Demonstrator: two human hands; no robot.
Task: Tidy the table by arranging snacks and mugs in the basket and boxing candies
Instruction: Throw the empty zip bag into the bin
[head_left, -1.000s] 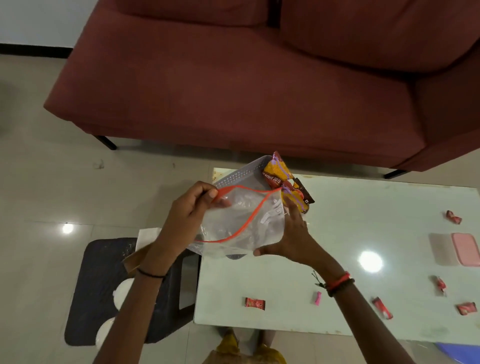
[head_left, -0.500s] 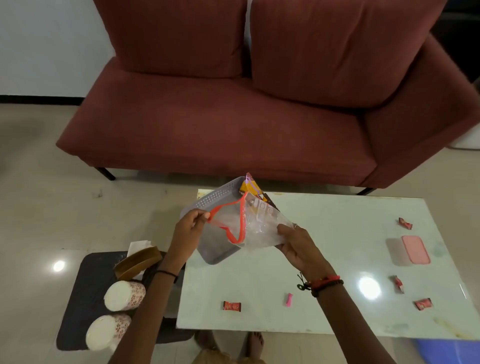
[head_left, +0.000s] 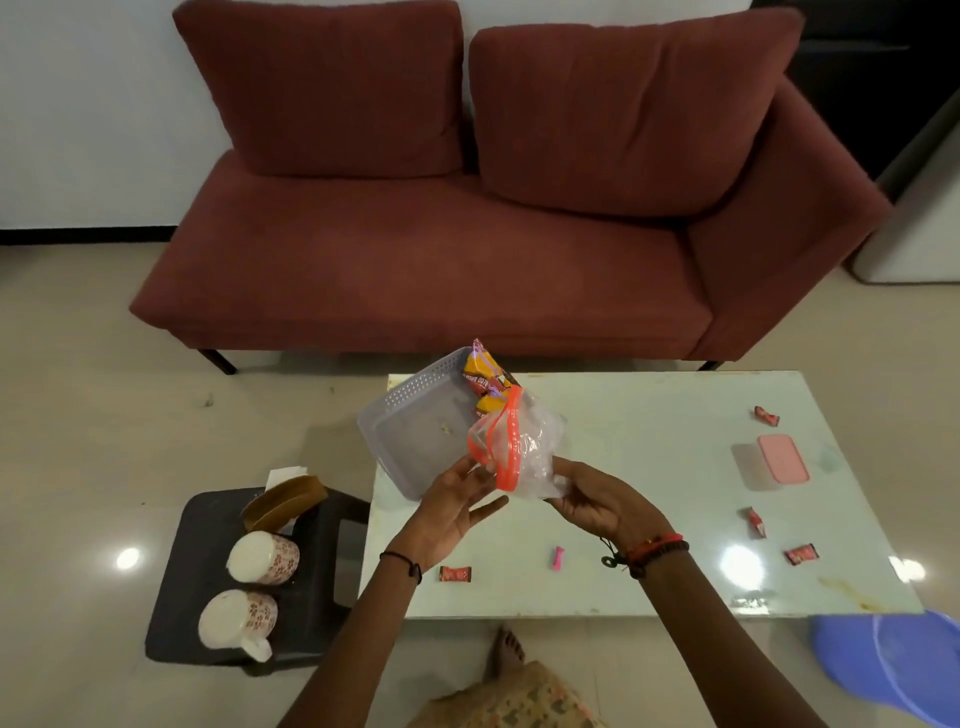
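A clear zip bag (head_left: 535, 452) with an orange rim hangs over the table's left part, and my right hand (head_left: 589, 493) pinches its lower end. My left hand (head_left: 454, 506) is palm-up with fingers spread, its fingertips just touching the bag's orange rim. Behind the bag, a grey perforated basket (head_left: 415, 415) sits on the table's far left corner with orange snack packets (head_left: 485, 376) at its right end. Red candies (head_left: 455, 573) (head_left: 766, 415) (head_left: 756, 521) (head_left: 801, 554) and a pink candy (head_left: 558, 558) lie scattered on the table. A pink-lidded box (head_left: 782, 457) is at the right.
Two floral mugs (head_left: 265, 556) (head_left: 236, 621) lie on a black stool (head_left: 208, 519) left of the glass table (head_left: 649, 467), beside a brown tissue holder (head_left: 285, 499). A maroon sofa (head_left: 441, 260) stands behind. A blue lid (head_left: 893, 665) is at the lower right.
My left hand has let go of the bag's rim and opened. The bag has shifted right and now hangs from my right hand. The view has tilted up and drawn back.
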